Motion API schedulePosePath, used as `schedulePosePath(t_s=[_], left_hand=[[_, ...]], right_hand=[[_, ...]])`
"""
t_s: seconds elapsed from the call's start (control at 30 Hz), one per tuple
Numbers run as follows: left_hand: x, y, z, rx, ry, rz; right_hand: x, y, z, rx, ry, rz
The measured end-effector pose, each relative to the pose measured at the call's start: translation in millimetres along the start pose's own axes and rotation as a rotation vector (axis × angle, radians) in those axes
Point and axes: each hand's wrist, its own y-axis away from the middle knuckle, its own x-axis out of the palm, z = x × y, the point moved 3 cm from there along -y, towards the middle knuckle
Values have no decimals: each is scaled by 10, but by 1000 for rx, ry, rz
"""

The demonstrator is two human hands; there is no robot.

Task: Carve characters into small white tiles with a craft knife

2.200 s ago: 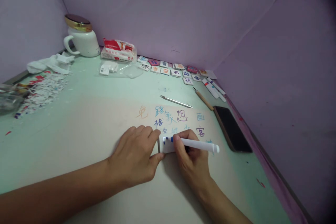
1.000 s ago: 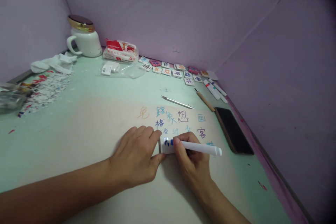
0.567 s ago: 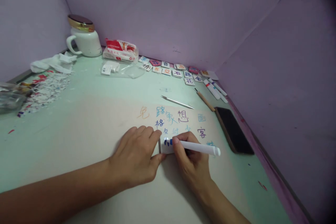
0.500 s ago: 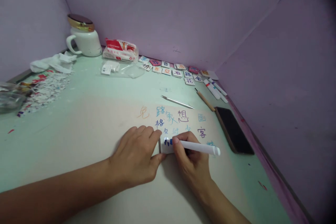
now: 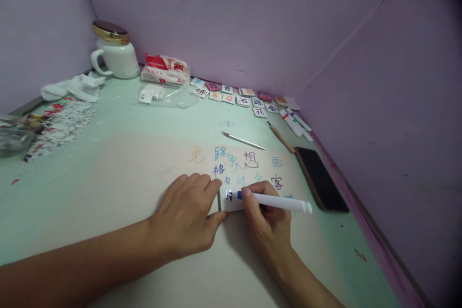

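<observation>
A small white tile (image 5: 233, 204) with blue strokes on it lies on the table in front of me. My left hand (image 5: 189, 214) grips its left edge between thumb and forefinger. In my right hand (image 5: 269, 216) is a white marker (image 5: 283, 202), its blue tip end pointing left over the tile. The right fingers are wrapped round the marker and hide part of the tile's right side. Coloured handwritten characters (image 5: 251, 160) cover the table surface just beyond both hands.
A metal blade tool (image 5: 243, 140), a wooden-handled tool (image 5: 281, 137) and a phone (image 5: 322, 179) lie beyond and to the right. Character tiles (image 5: 243, 101) and markers (image 5: 290, 122) sit by the wall. A lidded mug (image 5: 121, 60), a red-white packet (image 5: 166, 71) and shredded scraps (image 5: 68, 122) are at left.
My right hand and the marker have shifted slightly right, showing more of the tile and its blue strokes. My left hand stays in place on the tile.
</observation>
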Motion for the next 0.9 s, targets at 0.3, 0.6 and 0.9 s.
schedulePosePath(t_s=[0.3,0.6,0.9], left_hand=[[10,4,-2,-3,4,3],[2,6,0,0,17,-17],[5,3,-1,2,22,-14]], right_hand=[[-7,22,-26,30,-12,0],[23,15,-37,9,-21,78],[23,3,-28,-27,29,78]])
